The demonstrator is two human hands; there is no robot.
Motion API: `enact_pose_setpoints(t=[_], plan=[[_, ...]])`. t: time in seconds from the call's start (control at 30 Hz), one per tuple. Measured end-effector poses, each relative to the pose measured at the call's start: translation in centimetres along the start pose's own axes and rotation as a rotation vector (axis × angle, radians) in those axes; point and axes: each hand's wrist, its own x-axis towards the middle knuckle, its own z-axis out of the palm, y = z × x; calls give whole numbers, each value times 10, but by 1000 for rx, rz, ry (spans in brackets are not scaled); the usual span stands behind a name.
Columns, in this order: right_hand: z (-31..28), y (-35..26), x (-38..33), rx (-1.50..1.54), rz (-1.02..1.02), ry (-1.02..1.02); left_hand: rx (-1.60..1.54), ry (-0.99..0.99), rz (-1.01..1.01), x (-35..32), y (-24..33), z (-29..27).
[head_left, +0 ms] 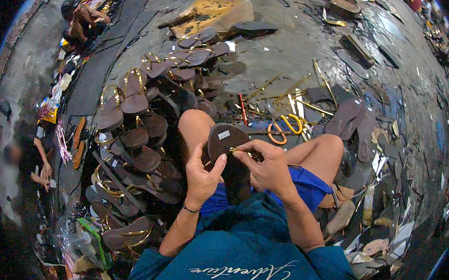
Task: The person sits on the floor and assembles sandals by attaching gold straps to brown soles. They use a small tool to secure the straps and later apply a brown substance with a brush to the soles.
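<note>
My left hand (203, 176) grips a dark brown sandal sole (233, 138) by its left edge, thumb on top. A small pale sticker (224, 135) lies near its rounded far end. The sole is held upright above my lap, between my bare knees. My right hand (268, 168) is closed in a pinch on a thin gold strap (232, 150) at the sole's face. How the strap meets the sole is partly hidden by my fingers. Just beyond the sole, scissors (275, 142) with orange and yellow handles rest on the ground.
Finished-looking brown sandals with gold straps (135, 102) are heaped to my left. A yellowish wooden block (217, 14) lies ahead. Gold strips, a red pen (242, 110) and dark soles (347, 117) are on the right. Scraps litter the far right. Two people (84, 23) sit at the left.
</note>
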Motion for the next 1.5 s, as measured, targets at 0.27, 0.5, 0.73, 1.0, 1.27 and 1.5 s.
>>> enact_pose_setpoints(t=[0.27,0.5,0.73,1.0,1.27,1.5], plan=[[-3,16,-4,-119,-278,364,20,-78,41,5,5,6],[10,1,-14,-55,-15,189,174,22,128,11,-20,0],[-4,-10,-17,-203,-44,216,-40,-156,7,3,-15,-5],[1,-9,-24,-187,-57,62,145,-173,178,-8,-3,-2],[6,16,-25,-260,-129,87,383,-109,493,-12,0,6],[29,26,-21,-155,-145,183,392,-129,477,-8,-18,1]])
